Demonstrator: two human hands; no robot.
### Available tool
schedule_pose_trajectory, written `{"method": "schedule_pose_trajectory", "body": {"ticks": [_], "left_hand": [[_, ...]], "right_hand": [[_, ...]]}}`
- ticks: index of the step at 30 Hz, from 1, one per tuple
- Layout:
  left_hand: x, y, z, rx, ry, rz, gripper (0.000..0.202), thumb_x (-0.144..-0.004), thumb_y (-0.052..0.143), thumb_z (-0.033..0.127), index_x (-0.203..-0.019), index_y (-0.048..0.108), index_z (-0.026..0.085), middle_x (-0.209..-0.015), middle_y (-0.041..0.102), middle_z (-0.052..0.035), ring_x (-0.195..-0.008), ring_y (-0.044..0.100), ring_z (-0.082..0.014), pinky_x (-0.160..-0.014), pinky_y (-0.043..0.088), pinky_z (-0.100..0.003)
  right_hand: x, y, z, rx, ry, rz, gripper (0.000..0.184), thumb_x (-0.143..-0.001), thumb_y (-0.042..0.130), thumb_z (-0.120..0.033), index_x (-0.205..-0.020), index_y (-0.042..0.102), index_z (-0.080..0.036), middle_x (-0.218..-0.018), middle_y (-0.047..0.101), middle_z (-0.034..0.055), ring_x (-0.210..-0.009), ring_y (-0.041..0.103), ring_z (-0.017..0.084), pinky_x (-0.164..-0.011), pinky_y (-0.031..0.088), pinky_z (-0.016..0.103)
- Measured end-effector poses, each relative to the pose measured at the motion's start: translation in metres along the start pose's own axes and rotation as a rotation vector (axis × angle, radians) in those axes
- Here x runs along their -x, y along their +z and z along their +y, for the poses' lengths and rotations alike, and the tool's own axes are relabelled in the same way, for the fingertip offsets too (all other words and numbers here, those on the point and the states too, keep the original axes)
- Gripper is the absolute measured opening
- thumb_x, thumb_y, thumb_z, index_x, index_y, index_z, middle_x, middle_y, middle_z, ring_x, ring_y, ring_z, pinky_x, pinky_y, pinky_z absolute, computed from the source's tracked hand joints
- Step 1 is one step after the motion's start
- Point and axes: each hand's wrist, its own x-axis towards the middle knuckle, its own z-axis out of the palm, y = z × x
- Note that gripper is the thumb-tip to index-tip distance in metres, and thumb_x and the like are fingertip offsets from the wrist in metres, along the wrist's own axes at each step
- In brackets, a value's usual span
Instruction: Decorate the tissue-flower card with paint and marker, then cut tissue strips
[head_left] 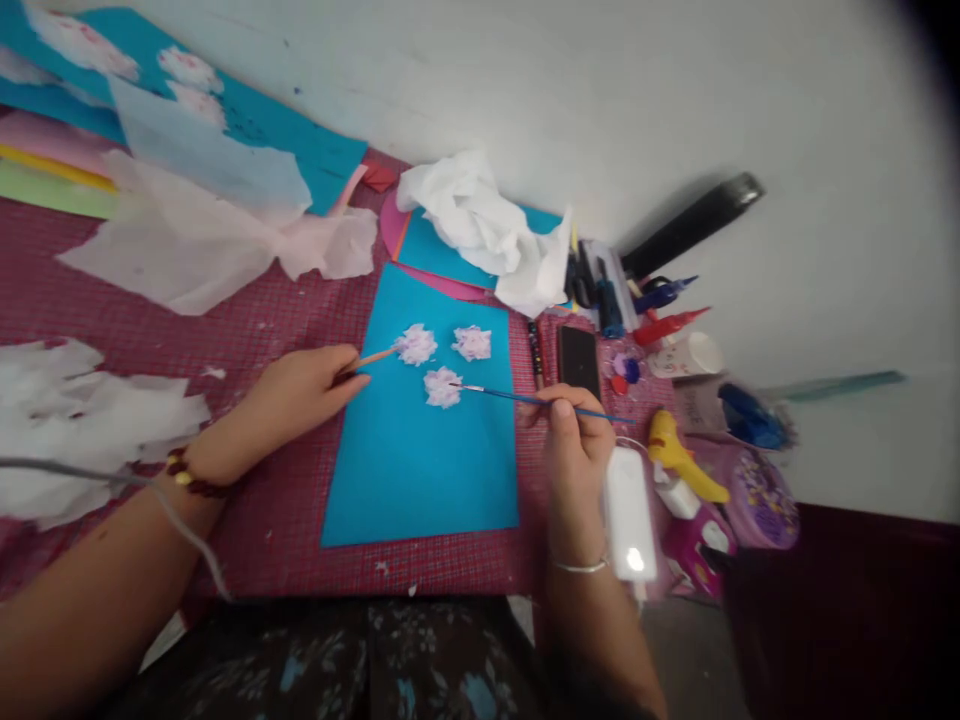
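On a blue paper sheet point(427, 470) sit three crumpled tissue tufts, white with pale purple tints. My right hand point(576, 430) is closed around a thin paintbrush point(502, 394) with a blue handle. The brush tip meets the lower tuft point(443, 387). From the left, my left hand point(319, 385) reaches over the sheet's edge, fingers pinched. A thin tan stick-like piece point(376, 357) protrudes from them, its end at the upper left tuft point(415, 344); its exact kind is unclear. The upper right tuft point(472, 343) has no hand on it.
White crumpled tissue point(487, 230) lies behind the sheet; more tissue point(67, 420) is at left. A dark phone point(578, 360), white power bank point(630, 515), yellow glue gun point(682, 455) and paper cup point(686, 355) stand right. A grey cable point(75, 466) crosses my left forearm.
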Motion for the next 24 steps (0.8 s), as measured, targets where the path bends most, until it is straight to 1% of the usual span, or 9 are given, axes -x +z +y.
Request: {"method": "schedule_pose_trajectory", "body": {"ticks": [3, 5, 7, 8, 10, 12, 15, 18, 24], "left_hand": [[-0.001, 0.001, -0.002, -0.025, -0.024, -0.025, 0.026, -0.091, 0.045, 0.041, -0.074, 0.039, 0.023, -0.069, 0.051, 0.0010, -0.062, 0.050, -0.0171, -0.061, 0.027, -0.028], [-0.002, 0.000, -0.002, -0.041, -0.035, -0.051, 0.025, -0.092, 0.045, 0.040, -0.075, 0.040, 0.023, -0.069, 0.052, 0.0014, -0.065, 0.052, -0.0177, -0.062, 0.027, -0.027], [-0.003, -0.001, -0.002, -0.058, -0.044, -0.070, 0.024, -0.093, 0.045, 0.041, -0.076, 0.041, 0.023, -0.069, 0.053, 0.0014, -0.066, 0.054, -0.0186, -0.062, 0.027, -0.026], [-0.003, -0.001, -0.001, -0.063, -0.047, -0.072, 0.024, -0.093, 0.044, 0.041, -0.077, 0.042, 0.023, -0.070, 0.054, 0.0011, -0.066, 0.054, -0.0192, -0.062, 0.027, -0.026], [-0.003, -0.002, 0.000, -0.057, -0.055, -0.069, 0.022, -0.092, 0.045, 0.041, -0.079, 0.044, 0.023, -0.072, 0.056, 0.0003, -0.067, 0.055, -0.0205, -0.063, 0.028, -0.027], [-0.003, -0.002, 0.001, -0.042, -0.059, -0.061, 0.020, -0.091, 0.046, 0.040, -0.081, 0.045, 0.023, -0.072, 0.056, -0.0001, -0.068, 0.055, -0.0213, -0.063, 0.028, -0.027], [-0.003, 0.000, 0.001, -0.029, -0.057, -0.044, 0.020, -0.091, 0.048, 0.039, -0.079, 0.044, 0.023, -0.069, 0.055, 0.0006, -0.067, 0.054, -0.0207, -0.063, 0.027, -0.026], [-0.001, 0.002, 0.001, -0.056, -0.064, -0.013, 0.024, -0.093, 0.045, 0.040, -0.076, 0.041, 0.023, -0.066, 0.052, 0.0014, -0.064, 0.052, -0.0193, -0.061, 0.024, -0.026], [0.001, 0.001, 0.002, -0.093, -0.077, -0.032, 0.026, -0.095, 0.043, 0.041, -0.076, 0.040, 0.023, -0.068, 0.052, 0.0015, -0.066, 0.054, -0.0189, -0.062, 0.025, -0.025]], "right_hand": [[-0.001, -0.032, -0.020, 0.065, -0.109, 0.195, 0.018, -0.096, 0.056, -0.030, -0.086, 0.070, -0.023, -0.069, 0.066, -0.0013, -0.058, 0.062, 0.014, -0.056, 0.050, 0.028], [-0.007, -0.067, -0.030, 0.146, -0.169, 0.359, 0.017, -0.094, 0.058, -0.031, -0.084, 0.069, -0.022, -0.067, 0.066, -0.0017, -0.053, 0.061, 0.014, -0.053, 0.049, 0.028], [-0.017, -0.108, -0.034, 0.255, -0.173, 0.531, 0.018, -0.093, 0.059, -0.034, -0.084, 0.068, -0.021, -0.066, 0.066, -0.0012, -0.053, 0.062, 0.015, -0.053, 0.049, 0.028], [-0.024, -0.129, -0.032, 0.322, -0.167, 0.585, 0.020, -0.091, 0.060, -0.038, -0.084, 0.067, -0.021, -0.066, 0.066, -0.0009, -0.053, 0.062, 0.015, -0.053, 0.049, 0.028], [-0.040, -0.163, -0.022, 0.409, -0.075, 0.577, 0.028, -0.090, 0.059, -0.046, -0.086, 0.065, -0.019, -0.067, 0.069, -0.0003, -0.051, 0.060, 0.014, -0.054, 0.049, 0.028], [-0.055, -0.186, -0.004, 0.421, 0.004, 0.519, 0.032, -0.087, 0.060, -0.049, -0.085, 0.065, -0.017, -0.067, 0.070, 0.0018, -0.049, 0.060, 0.014, -0.052, 0.048, 0.027], [-0.070, -0.199, 0.029, 0.430, 0.101, 0.428, 0.037, -0.083, 0.060, -0.052, -0.085, 0.066, -0.016, -0.066, 0.071, 0.0037, -0.046, 0.059, 0.014, -0.050, 0.048, 0.028], [-0.077, -0.199, 0.053, 0.429, 0.142, 0.377, 0.040, -0.081, 0.061, -0.053, -0.087, 0.067, -0.014, -0.069, 0.073, 0.0054, -0.047, 0.059, 0.014, -0.049, 0.048, 0.028], [-0.082, -0.192, 0.071, 0.414, 0.174, 0.333, 0.039, -0.081, 0.058, -0.052, -0.090, 0.065, -0.014, -0.072, 0.074, 0.0049, -0.048, 0.061, 0.013, -0.050, 0.049, 0.027]]}}
